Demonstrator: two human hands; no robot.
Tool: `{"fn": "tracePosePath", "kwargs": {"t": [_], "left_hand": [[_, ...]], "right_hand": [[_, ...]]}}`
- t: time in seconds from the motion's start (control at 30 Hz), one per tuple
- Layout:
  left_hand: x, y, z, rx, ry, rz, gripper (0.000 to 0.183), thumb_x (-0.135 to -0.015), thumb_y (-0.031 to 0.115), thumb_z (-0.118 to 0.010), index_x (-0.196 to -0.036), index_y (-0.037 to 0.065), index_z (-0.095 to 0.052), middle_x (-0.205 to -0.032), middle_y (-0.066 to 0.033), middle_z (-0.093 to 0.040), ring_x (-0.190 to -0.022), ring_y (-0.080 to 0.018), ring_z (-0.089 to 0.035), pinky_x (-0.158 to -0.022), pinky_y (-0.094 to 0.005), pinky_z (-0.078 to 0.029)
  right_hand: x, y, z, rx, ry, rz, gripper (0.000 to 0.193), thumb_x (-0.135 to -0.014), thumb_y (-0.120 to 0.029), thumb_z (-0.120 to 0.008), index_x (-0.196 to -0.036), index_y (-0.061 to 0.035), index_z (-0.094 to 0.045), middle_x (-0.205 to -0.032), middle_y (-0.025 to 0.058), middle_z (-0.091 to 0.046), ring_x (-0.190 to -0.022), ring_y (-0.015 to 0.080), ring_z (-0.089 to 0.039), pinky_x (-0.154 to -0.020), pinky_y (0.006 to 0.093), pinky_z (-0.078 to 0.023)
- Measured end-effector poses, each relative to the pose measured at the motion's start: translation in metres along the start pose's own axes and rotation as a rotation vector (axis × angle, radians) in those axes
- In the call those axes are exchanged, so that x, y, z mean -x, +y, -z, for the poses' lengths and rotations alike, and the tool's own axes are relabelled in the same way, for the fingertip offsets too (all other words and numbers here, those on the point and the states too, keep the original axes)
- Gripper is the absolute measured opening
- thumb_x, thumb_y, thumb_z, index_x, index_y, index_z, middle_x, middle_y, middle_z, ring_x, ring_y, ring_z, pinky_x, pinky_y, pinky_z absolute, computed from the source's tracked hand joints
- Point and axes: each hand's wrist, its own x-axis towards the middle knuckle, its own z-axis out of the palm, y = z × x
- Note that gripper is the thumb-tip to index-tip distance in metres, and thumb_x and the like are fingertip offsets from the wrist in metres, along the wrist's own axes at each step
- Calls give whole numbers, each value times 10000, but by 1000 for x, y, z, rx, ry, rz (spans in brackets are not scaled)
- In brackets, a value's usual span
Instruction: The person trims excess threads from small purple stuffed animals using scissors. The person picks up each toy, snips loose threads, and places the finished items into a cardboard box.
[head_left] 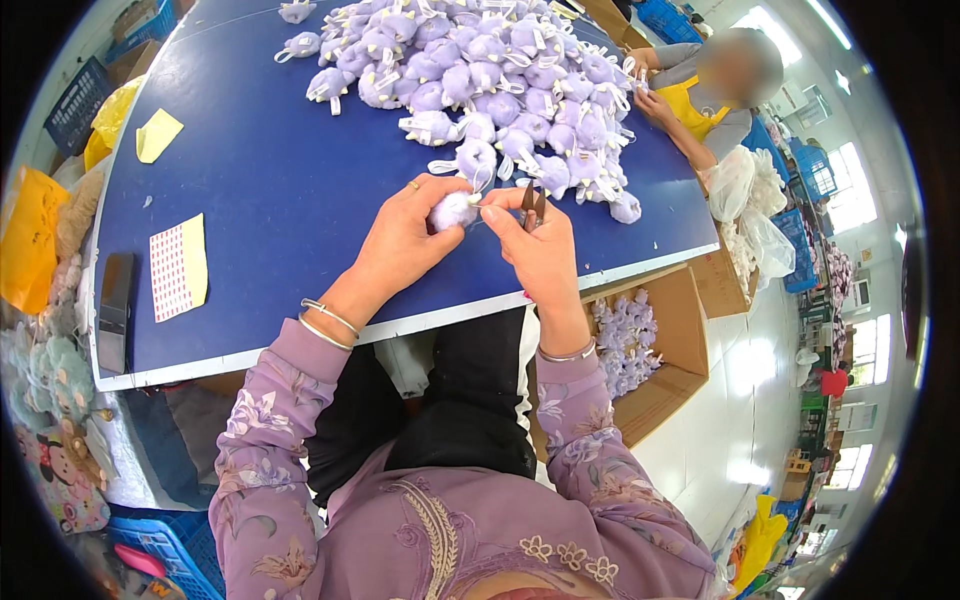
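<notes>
My left hand is closed round a small lilac plush toy with a pale tip, held above the near part of the blue table. My right hand meets the toy from the other side, thumb and forefinger pinched close to its surface. A pair of dark thread snips sits in the right hand, blades pointing up and away from the toy. Just beyond my hands a large heap of similar lilac plush toys with white loops covers the far part of the table.
A sheet of red-printed stickers, a yellow paper and a dark phone lie at the left. Below the table's right edge stands a cardboard box of lilac pieces. A co-worker in a yellow apron works at the far right.
</notes>
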Motion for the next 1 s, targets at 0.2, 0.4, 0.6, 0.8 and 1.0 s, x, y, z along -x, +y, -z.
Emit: {"fn": "tracePosePath", "kwargs": {"t": [0.2, 0.4, 0.6, 0.8, 1.0], "left_hand": [[0, 0, -6, 172, -49, 155, 336, -816, 53, -629, -1150, 43, -589, -962, -88, -602, -709, -150, -620, -650, -302, -510], [-2, -1, 0, 325, -188, 355, 334, -874, 49, -572, -1205, 89, -549, -858, -31, -624, -715, -59, -587, -517, -205, -459], [-3, -1, -3, 463, -155, 393, 236, -907, 200, -639, -1106, 76, -617, -795, -14, -647, -661, -53, -572, -495, -211, -447], [-5, -1, -1, 583, -120, 462, 213, -904, 240, -674, -1047, 82, -666, -741, 16, -599, -616, -36, -517, -468, -184, -375], [-4, 2, 1, 666, -137, 518, 222, -891, 248, -690, -1032, 78, -662, -742, 21, -573, -571, -35, -480, -455, -180, -328]], "right_hand": [[0, -1, 6, -142, -195, -216, 98, -894, -122, -630, -889, -25, -615, -700, 22, -591, -512, 28, -423, -448, 192, -311], [-3, 4, 7, 163, -216, -158, 121, -843, -75, -553, -855, 0, -647, -665, -19, -567, -587, 48, -438, -529, 237, -359], [1, 3, 7, 223, -295, -118, 127, -856, -86, -554, -851, -5, -652, -730, -24, -565, -654, 63, -446, -600, 249, -374], [2, 9, 5, -3, -309, -130, 101, -866, -54, -535, -814, -29, -617, -720, -36, -526, -633, 42, -397, -573, 224, -332], [8, 8, 10, -272, -357, -173, 72, -857, -16, -538, -811, -27, -592, -695, -27, -496, -595, 31, -387, -522, 202, -305]]}}
